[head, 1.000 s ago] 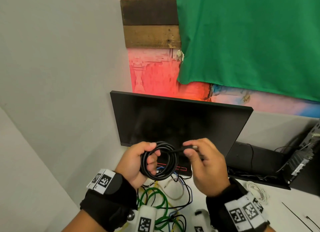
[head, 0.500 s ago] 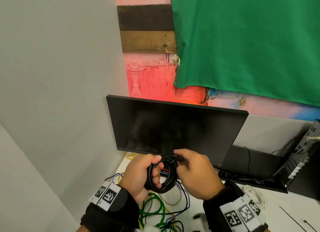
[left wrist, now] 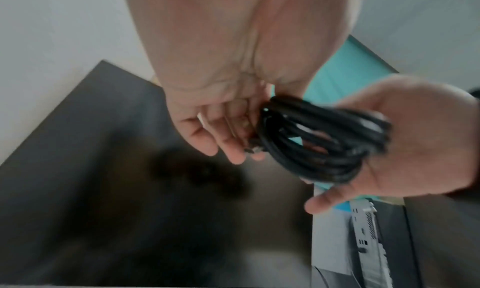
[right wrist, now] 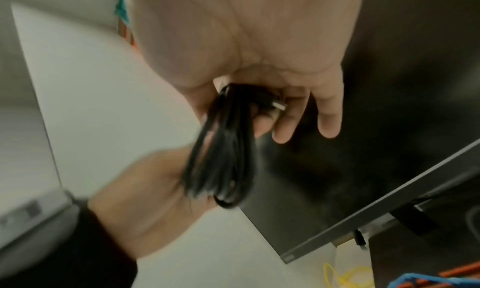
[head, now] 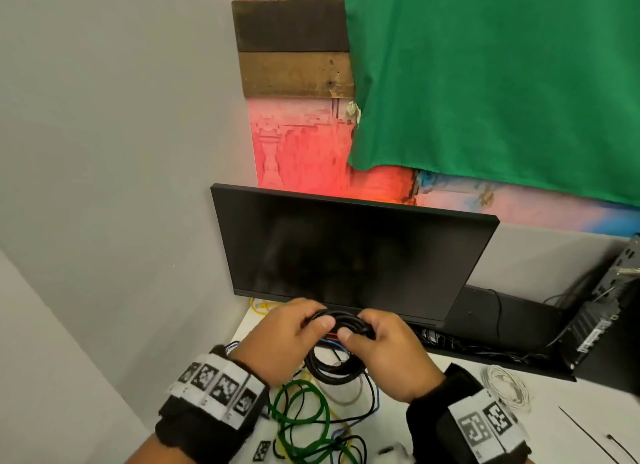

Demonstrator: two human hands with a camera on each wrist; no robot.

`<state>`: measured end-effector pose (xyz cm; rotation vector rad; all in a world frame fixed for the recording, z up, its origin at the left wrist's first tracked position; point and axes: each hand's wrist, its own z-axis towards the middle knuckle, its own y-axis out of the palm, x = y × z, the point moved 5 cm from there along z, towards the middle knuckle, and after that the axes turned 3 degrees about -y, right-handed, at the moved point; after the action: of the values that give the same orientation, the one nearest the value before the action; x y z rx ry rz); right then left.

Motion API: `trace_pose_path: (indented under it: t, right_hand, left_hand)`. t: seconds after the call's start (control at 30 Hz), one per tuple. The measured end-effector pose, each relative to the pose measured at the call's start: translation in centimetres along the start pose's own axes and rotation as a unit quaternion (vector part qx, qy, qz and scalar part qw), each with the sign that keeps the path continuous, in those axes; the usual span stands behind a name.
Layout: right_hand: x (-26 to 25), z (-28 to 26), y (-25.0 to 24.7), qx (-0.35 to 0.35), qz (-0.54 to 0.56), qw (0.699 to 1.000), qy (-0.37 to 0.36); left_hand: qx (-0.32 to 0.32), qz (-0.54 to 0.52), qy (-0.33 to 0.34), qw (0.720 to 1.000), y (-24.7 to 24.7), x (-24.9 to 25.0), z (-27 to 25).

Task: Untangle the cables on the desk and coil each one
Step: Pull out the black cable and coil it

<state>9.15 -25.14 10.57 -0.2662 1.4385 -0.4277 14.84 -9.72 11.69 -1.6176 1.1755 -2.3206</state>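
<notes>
2 hands [head: 277,342] [head: 391,356], 1 black coil [head: 332,359], 1 monitor [head: 346,252].

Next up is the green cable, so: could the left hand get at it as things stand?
Probably not yet: the left hand grips the black coil with the right hand. The green cable lies uncovered just below.

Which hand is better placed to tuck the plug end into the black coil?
Probably the right hand: its fingers hold the metal plug against the black coil. The left hand grips the loops and steadies them.
</notes>
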Motion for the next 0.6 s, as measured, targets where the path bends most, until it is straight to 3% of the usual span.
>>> trace_pose_path:
  t: [0.03,0.1,0.17,0.27,0.37,0.47,0.6]
  right_hand:
    - [0.2,0.1,0.2,0.016,0.022,1.0,0.015]
    - [0.5,0.3,0.7,0.058,0.073,0.995,0.036]
    - [0.7,0.4,0.9,0.103,0.111,0.988,0.041]
    - [0.4,0.0,1.3,0.125,0.091,0.988,0.003]
    - [-0.6,-0.1,1.5,0.146,0.056,0.987,-0.038]
    - [-1.6,0.4,1.8,0.089,0.11,0.987,-0.081]
    - [-0.5,0.3,2.4,-0.004,0.267,0.963,-0.034]
  left_hand:
    - [0.01,0.069,0.007,0.998,0.4,0.1,0.1]
    - [0.033,0.065,-0.01,0.997,1.5,0.3,0.2]
    - [0.027,-0.04,-0.053,0.997,2.5,0.2,0.3]
    - [-0.033,-0.177,-0.137,0.974,2.9,-0.1,1.0]
    - [0.056,-0.185,-0.184,0.964,2.3,-0.1,1.4]
    - [0.104,-0.284,-0.226,0.926,3.0,-0.4,0.9]
    - [0.031,-0.454,-0.25,0.855,4.9,-1.0,0.3]
